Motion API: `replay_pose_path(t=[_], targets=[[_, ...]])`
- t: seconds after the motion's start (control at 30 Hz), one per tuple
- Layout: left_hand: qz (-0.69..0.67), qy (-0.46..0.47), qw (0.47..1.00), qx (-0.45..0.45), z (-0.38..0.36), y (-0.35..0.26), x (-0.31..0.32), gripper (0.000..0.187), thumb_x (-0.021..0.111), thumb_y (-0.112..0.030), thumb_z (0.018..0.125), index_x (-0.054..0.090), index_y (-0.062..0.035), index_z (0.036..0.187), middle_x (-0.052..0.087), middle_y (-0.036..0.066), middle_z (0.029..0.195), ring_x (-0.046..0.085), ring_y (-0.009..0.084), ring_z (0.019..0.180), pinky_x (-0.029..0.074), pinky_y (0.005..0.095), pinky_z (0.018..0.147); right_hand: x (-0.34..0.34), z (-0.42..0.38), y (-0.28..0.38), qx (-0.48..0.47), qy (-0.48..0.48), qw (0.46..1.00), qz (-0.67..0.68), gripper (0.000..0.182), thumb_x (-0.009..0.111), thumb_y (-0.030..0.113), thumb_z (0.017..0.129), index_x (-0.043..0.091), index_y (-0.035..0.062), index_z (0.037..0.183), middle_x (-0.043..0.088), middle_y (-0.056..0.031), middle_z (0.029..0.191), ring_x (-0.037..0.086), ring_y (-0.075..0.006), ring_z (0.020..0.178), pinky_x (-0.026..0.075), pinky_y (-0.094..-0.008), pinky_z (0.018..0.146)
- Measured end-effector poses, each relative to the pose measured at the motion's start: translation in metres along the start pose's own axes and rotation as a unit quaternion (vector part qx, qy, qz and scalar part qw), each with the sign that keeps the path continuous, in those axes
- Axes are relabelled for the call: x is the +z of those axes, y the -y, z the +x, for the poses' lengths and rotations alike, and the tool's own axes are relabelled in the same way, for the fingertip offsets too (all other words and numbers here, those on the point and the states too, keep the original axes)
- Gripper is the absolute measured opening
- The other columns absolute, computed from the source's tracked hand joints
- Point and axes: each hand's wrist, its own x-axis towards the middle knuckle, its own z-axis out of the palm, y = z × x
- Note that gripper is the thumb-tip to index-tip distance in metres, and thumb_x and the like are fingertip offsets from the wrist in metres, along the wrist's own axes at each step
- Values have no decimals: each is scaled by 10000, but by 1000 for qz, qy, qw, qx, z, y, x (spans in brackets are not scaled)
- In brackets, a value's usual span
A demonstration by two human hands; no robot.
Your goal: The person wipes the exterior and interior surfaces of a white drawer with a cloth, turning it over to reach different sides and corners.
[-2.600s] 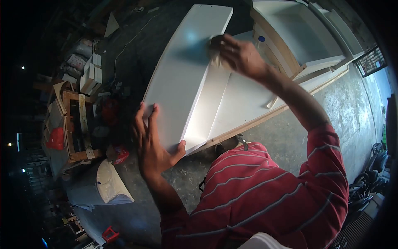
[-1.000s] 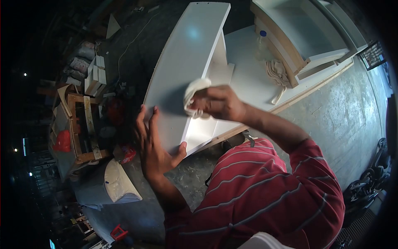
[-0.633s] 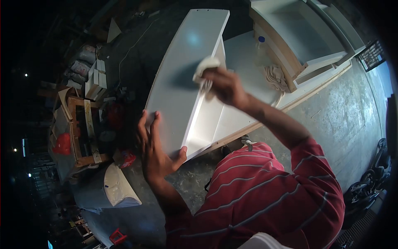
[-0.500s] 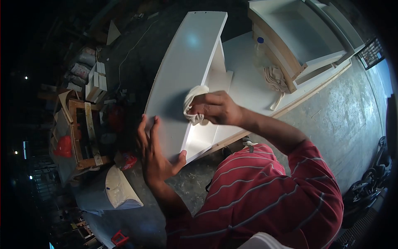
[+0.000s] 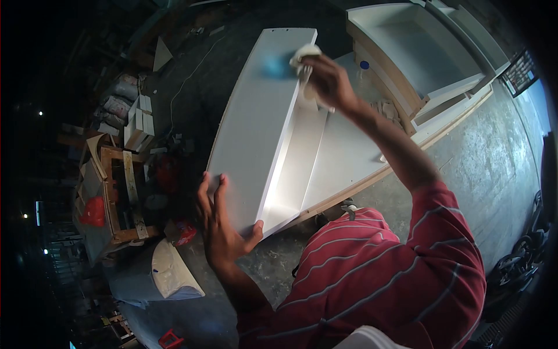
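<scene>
A white drawer (image 5: 247,122) stands on its side, its long, slightly curved panel facing up. My left hand (image 5: 225,224) grips the near end of this panel, fingers over the left edge and thumb at the right edge. Near the far end, my right hand (image 5: 331,81) is closed on a bunched cream cloth (image 5: 305,55), pressed to the panel's right edge. Both the hand and the cloth are a little blurred. The drawer's open inside (image 5: 293,163) shows below that edge. Beneath it lies a white board (image 5: 343,148) with a wooden edge.
Another drawer-like white box (image 5: 407,52) with wooden sides stands at the upper right. A bottle with a blue cap (image 5: 364,65) and a crumpled cloth (image 5: 386,110) lie beside it. A wooden frame (image 5: 122,192) and a curved piece (image 5: 174,270) are at left.
My right hand has slid the cloth along the panel's right edge, from near the middle to the far end. My left hand keeps its place on the near end.
</scene>
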Motion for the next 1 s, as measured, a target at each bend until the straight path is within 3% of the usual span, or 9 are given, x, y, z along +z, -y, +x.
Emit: replay_pose_path(t=[0.13, 0.33, 0.5, 0.67, 0.77, 0.8, 0.9, 0.97, 1.0], targets=[[7, 12, 1000, -7, -1, -2, -2, 934, 679, -439, 683, 365, 19, 1434, 314, 342, 1413, 360, 502, 1317, 341, 562, 1039, -6, -13, 18, -56, 83, 994, 35, 422, 678, -65, 774, 650, 54, 1178, 641, -169, 1136, 664, -368, 994, 562, -390, 846], [-4, -2, 1000, 3, 0, -1, -2, 937, 677, -450, 687, 364, 22, 1433, 314, 346, 1411, 365, 502, 1311, 347, 565, 1033, -4, 22, -28, 76, -27, 996, -43, 371, 636, -32, 812, 637, 30, 1177, 639, -144, 1160, 664, -327, 994, 555, -346, 853], [-3, -5, 1000, 0, 1, -2, -1, 936, 674, -468, 693, 369, 22, 1430, 318, 347, 1405, 368, 503, 1307, 349, 561, 1032, 1, -9, 3, -50, 12, 998, 47, 341, 630, -48, 825, 647, 28, 1157, 640, -161, 1144, 658, -350, 1017, 554, -363, 848], [-17, -7, 1000, -17, -1, 2, 3, 985, 713, -489, 637, 376, -28, 1440, 310, 316, 1426, 346, 496, 1321, 324, 595, 1033, -22, 38, -46, 18, 18, 989, -146, 202, 569, 57, 864, 687, 50, 1028, 676, -116, 1118, 667, -298, 960, 557, -376, 807], [-18, -12, 1000, -18, -1, 1, 4, 989, 720, -481, 630, 376, -22, 1437, 305, 314, 1429, 347, 495, 1320, 327, 589, 1036, -22, 47, -6, 41, 98, 970, -220, 118, 586, 106, 861, 683, 48, 895, 689, -107, 998, 675, -284, 866, 557, -395, 753], [-21, -15, 1000, -17, -1, 1, 4, 993, 722, -478, 626, 376, -19, 1436, 303, 312, 1431, 349, 492, 1317, 328, 585, 1037, -21, 44, 10, -50, 134, 973, -183, 102, 619, 119, 851, 693, 60, 888, 681, -104, 947, 675, -288, 806, 559, -400, 725], [7, -8, 1000, -22, 1, -4, 1, 957, 688, -486, 666, 385, 15, 1424, 304, 318, 1434, 379, 484, 1305, 351, 558, 1035, -17, 55, 64, -74, 213, 971, -83, 118, 661, 193, 846, 697, 81, 855, 658, -89, 826, 660, -288, 756, 551, -376, 680], [4, -6, 1000, -27, 0, -4, 0, 959, 690, -484, 660, 386, 12, 1423, 303, 315, 1436, 379, 484, 1305, 348, 559, 1037, -13, 87, 72, -118, 166, 976, -76, 136, 647, 199, 872, 707, 79, 884, 645, -76, 793, 640, -268, 738, 542, -374, 686], [1, -6, 1000, -30, 1, -4, 1, 962, 693, -481, 654, 388, 10, 1422, 301, 311, 1439, 378, 483, 1306, 346, 560, 1039, -9, 105, 63, -201, 157, 959, -124, 189, 624, 237, 909, 711, 82, 973, 642, -87, 873, 623, -274, 817, 532, -400, 727]])
